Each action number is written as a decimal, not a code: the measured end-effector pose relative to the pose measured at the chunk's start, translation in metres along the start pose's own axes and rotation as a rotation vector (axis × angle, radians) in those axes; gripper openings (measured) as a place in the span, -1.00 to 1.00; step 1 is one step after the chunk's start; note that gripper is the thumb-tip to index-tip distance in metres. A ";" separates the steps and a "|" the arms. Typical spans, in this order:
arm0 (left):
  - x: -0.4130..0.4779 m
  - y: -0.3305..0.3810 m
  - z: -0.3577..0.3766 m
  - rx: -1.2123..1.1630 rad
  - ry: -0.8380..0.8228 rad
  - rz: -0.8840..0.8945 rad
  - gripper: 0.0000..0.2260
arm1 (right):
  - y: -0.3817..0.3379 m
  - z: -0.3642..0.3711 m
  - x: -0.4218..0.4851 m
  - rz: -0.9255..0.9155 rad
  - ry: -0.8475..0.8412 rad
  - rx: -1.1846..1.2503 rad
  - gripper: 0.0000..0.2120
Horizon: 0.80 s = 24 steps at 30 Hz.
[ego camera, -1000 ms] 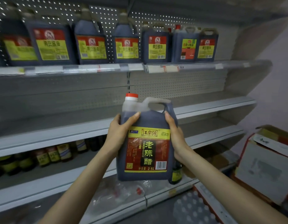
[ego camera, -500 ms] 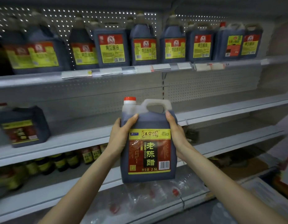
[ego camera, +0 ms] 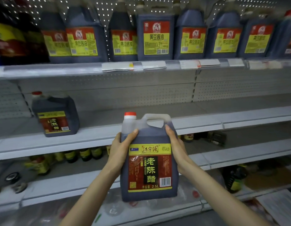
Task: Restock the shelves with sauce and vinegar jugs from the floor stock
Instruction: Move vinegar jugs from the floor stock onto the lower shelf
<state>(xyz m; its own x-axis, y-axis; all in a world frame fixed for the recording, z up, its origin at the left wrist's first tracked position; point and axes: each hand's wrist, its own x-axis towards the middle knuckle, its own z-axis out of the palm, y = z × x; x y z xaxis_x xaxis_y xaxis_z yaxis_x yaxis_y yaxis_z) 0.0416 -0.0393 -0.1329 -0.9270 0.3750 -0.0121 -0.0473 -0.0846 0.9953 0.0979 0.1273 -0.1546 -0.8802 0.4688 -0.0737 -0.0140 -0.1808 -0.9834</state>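
I hold a dark vinegar jug (ego camera: 149, 168) with a red cap and a red and yellow label upright in front of the shelves. My left hand (ego camera: 121, 149) grips its left side, thumb on the front. My right hand (ego camera: 176, 148) grips its right side below the handle. A matching vinegar jug (ego camera: 56, 115) stands on the second shelf (ego camera: 141, 129) to the left. The held jug hangs in the air just in front of that shelf's edge.
The top shelf (ego camera: 60, 70) carries a row of several dark soy sauce jugs (ego camera: 156, 36) with yellow labels. Small dark bottles (ego camera: 84, 154) line the third shelf. Crumpled clear plastic wrap (ego camera: 115, 207) lies on the bottom shelf. A dark bottle (ego camera: 234, 178) stands at lower right.
The view has swung left, bringing the shelved vinegar jug further in. The held jug stays in both hands and is a little closer to the second shelf.
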 end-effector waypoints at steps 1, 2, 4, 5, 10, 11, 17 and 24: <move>0.006 -0.004 -0.002 -0.009 0.010 -0.012 -0.40 | 0.002 0.002 0.009 0.011 -0.010 -0.003 -0.48; 0.013 -0.007 -0.004 -0.017 0.021 -0.023 -0.41 | 0.004 0.004 0.018 0.024 -0.019 -0.008 -0.47; 0.031 -0.012 -0.008 -0.022 0.049 -0.036 -0.43 | 0.008 0.010 0.040 0.047 -0.052 -0.024 -0.47; 0.040 -0.012 -0.011 -0.017 0.062 -0.043 -0.42 | 0.009 0.014 0.051 0.054 -0.071 -0.032 -0.47; 0.094 -0.006 -0.031 -0.005 0.138 -0.067 -0.50 | 0.007 0.043 0.109 0.058 -0.159 -0.023 -0.52; 0.103 -0.005 -0.035 -0.007 0.172 -0.069 -0.53 | 0.006 0.050 0.121 0.048 -0.185 -0.046 -0.51; 0.141 -0.002 -0.069 -0.074 0.335 0.009 -0.64 | 0.001 0.096 0.165 -0.021 -0.265 -0.098 -0.51; 0.183 0.007 -0.115 -0.033 0.314 0.150 -0.64 | 0.011 0.147 0.194 -0.162 -0.252 -0.059 -0.52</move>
<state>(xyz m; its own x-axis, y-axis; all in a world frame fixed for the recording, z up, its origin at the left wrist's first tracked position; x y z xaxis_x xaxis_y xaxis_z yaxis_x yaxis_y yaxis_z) -0.1708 -0.0773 -0.1395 -0.9935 0.0542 0.1000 0.0910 -0.1493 0.9846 -0.1430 0.0889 -0.1550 -0.9587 0.2572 0.1214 -0.1431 -0.0671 -0.9874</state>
